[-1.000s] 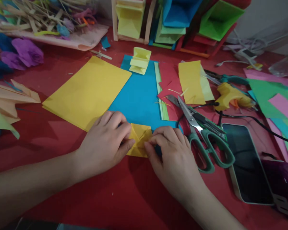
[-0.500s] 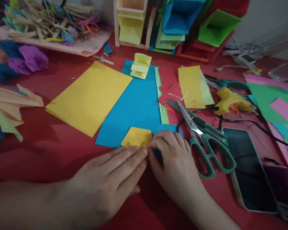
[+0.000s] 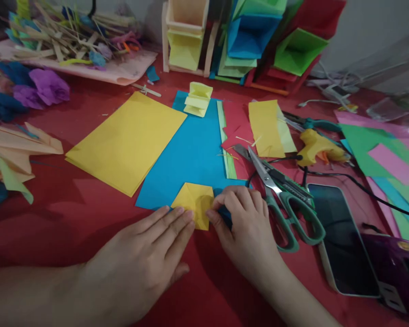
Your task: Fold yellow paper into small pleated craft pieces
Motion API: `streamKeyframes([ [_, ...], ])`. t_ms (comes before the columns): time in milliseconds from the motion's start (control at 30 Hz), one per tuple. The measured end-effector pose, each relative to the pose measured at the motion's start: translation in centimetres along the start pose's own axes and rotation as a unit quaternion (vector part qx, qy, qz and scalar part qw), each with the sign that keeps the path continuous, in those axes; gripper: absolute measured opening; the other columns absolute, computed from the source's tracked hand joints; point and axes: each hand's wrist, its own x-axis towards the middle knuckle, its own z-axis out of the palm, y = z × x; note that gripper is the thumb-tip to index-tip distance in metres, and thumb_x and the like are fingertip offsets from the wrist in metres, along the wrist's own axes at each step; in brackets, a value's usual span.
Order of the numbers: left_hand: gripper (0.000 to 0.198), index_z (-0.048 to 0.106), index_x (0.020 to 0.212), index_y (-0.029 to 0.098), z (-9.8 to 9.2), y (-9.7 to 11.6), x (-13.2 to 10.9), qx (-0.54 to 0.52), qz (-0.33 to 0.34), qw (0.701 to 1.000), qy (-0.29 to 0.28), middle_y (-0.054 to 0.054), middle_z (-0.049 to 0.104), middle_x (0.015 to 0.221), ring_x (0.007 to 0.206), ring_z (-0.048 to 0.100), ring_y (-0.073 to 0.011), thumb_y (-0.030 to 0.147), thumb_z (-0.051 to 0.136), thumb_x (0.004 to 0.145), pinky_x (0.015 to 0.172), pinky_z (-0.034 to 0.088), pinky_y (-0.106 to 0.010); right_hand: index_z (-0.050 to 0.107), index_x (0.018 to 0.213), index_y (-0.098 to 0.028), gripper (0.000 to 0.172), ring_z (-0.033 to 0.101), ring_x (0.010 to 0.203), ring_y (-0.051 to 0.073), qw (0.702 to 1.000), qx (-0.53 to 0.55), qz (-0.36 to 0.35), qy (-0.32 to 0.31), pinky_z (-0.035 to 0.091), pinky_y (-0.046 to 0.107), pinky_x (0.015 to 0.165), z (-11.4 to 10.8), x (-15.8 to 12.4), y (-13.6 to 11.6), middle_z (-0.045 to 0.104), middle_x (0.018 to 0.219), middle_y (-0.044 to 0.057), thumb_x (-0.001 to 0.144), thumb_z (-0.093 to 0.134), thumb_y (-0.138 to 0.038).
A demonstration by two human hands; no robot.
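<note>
A small folded yellow paper (image 3: 194, 197) lies partly on a blue sheet (image 3: 191, 150), its lower end over the red table. My left hand (image 3: 146, 254) rests flat with its fingers stretched out, the tips pressing on the paper's left part. At the paper's right edge, my right hand (image 3: 247, 227) has its thumb and forefinger pinched together, with the other fingers curled. A pleated pale yellow paper piece (image 3: 198, 99) sits on the far end of the blue sheet. Larger yellow sheets (image 3: 126, 143) lie to the left.
Green-handled scissors (image 3: 282, 200) and a phone (image 3: 342, 240) lie right of my right hand. Beyond them are a yellow glue gun (image 3: 320, 147) with a black cable and coloured papers (image 3: 371, 145). Paper boxes in frames (image 3: 254, 36) stand at the back.
My left fingers have slid left and off the paper's middle, so more of the folded yellow paper shows. The view has shifted slightly, and my right hand remains at the paper's right edge.
</note>
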Motion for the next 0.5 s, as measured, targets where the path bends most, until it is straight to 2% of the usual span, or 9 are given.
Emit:
streamKeyframes([
  [167,0.028,0.057,0.108,0.009,0.0,-1.3,-0.1,-0.065,-0.012,0.998,0.023,-0.011,0.062,0.113,0.104,0.057,-0.0215,0.014,0.039,0.088,0.088,0.048,-0.033,0.056,0.077,-0.021,0.012,0.049,0.081,0.02,0.995,0.094,-0.033,0.007,0.036,0.035,0.073,-0.4,0.4,1.1,0.059,0.084,0.003,0.085,0.05,-0.027],
  [367,0.029,0.05,0.115,0.016,0.8,-2.8,0.8,-0.155,-0.133,0.979,0.016,-0.01,0.052,0.117,0.106,0.051,-0.0203,0.015,0.044,0.086,0.084,0.049,-0.033,0.061,0.092,-0.022,0.012,0.051,0.089,0.019,0.987,0.151,-0.06,0.016,0.039,0.034,0.077,-0.8,0.3,1.1,0.058,0.09,0.004,0.081,0.058,-0.025],
  [500,0.022,0.052,0.107,0.017,1.1,-3.2,1.2,-0.213,-0.132,0.968,0.022,-0.005,0.054,0.104,0.095,0.054,-0.0162,0.014,0.046,0.086,0.078,0.048,-0.028,0.064,0.088,-0.023,0.011,0.051,0.087,0.019,0.984,0.153,-0.086,0.002,0.039,0.034,0.075,-0.7,0.4,0.8,0.058,0.09,0.004,0.077,0.062,-0.022],
])
